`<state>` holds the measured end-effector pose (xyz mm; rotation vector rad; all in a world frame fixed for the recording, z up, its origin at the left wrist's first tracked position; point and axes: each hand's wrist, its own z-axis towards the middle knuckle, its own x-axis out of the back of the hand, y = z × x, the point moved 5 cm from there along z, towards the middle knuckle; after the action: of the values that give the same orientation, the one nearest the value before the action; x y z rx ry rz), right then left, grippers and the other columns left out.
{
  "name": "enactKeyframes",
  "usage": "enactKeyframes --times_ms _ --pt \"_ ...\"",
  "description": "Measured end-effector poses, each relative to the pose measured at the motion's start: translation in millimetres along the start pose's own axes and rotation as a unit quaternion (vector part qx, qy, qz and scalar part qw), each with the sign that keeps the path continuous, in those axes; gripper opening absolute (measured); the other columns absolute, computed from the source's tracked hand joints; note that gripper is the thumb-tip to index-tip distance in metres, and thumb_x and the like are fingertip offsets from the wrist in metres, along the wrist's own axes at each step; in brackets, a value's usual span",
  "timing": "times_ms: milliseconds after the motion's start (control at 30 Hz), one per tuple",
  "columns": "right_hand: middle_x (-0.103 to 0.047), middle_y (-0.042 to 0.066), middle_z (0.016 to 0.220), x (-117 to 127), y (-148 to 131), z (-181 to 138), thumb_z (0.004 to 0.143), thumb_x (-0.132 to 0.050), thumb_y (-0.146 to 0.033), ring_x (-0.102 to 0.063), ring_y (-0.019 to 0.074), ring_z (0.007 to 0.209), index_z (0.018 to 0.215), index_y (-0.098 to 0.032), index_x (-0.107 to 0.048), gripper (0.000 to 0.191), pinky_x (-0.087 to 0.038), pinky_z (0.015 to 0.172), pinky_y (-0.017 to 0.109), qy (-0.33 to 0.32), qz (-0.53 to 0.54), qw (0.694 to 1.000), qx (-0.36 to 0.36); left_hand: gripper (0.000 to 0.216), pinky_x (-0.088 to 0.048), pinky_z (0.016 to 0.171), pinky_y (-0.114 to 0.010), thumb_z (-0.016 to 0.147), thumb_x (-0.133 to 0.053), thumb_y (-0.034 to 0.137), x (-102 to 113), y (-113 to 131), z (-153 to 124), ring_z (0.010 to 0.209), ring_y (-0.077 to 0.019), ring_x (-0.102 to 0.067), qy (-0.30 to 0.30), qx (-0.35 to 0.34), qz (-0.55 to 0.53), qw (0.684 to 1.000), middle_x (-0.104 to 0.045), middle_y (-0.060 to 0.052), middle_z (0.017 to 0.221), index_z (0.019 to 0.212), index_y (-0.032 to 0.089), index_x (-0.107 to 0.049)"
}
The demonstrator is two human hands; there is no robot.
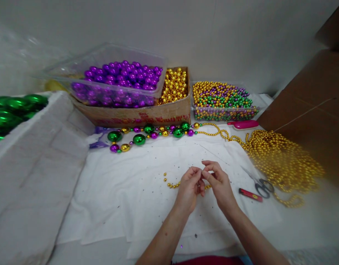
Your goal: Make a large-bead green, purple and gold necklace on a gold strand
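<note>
My left hand [190, 184] and my right hand [217, 180] meet above the white cloth [111, 198], fingertips pinched together. Whatever lies between the fingertips is too small to make out. A short strand of gold beads [173, 185] shows to the left of my left hand, and more gold beads appear just beneath my right hand. Beyond my hands, a thin needle-like wire [213, 154] lies on the cloth. To the right of my right hand are a red lighter [250, 195] and scissors with dark handles [264, 187].
Behind stand a clear bin of purple beads [119, 79], a cardboard box [130, 116] with gold beads and a mixed-bead tray [223, 101]. A large-bead garland [139, 139] crosses the cloth. Gold bead strands [280, 158] pile rightward. A foam box [42, 165] with green balls stands left.
</note>
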<state>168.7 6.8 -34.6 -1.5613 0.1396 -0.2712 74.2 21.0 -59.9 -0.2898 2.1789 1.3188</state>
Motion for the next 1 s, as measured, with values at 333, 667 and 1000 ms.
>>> enactKeyframes --times_ms 333,667,1000 --pt "-0.062 0.004 0.096 8.8 8.5 -2.1 0.078 -0.062 -0.028 -0.054 0.0197 0.09 0.081 -0.019 -0.06 0.009 -0.039 0.069 0.029 -0.008 0.057 0.997 -0.049 0.022 -0.023 0.037 -0.015 0.076 -0.063 0.034 6.5 5.3 -8.5 0.043 -0.0046 -0.029 0.02 -0.035 0.078 0.996 -0.037 0.007 0.047 0.072 0.015 -0.055" --pt "-0.059 0.004 0.1 22.4 -14.5 2.0 0.081 -0.061 -0.024 -0.056 0.017 0.084 0.108 -0.024 -0.063 0.027 -0.04 0.061 0.026 -0.133 -0.063 0.989 0.019 0.021 -0.027 0.04 -0.016 0.079 -0.06 0.035 5.5 2.4 -11.0 0.043 -0.0051 -0.032 0.005 -0.059 0.134 0.989 -0.039 0.007 0.048 0.072 0.016 -0.054" --pt "-0.058 0.0 0.072 21.4 -21.1 -0.1 0.081 -0.064 -0.019 -0.054 0.0141 0.068 0.071 -0.018 -0.064 0.009 -0.037 0.057 0.026 -0.12 -0.14 0.98 0.08 0.022 -0.028 0.039 -0.017 0.08 -0.059 0.036 7.5 -0.4 -12.5 0.042 -0.0055 -0.033 -0.007 -0.052 0.156 0.986 -0.04 0.007 0.048 0.072 0.015 -0.055"
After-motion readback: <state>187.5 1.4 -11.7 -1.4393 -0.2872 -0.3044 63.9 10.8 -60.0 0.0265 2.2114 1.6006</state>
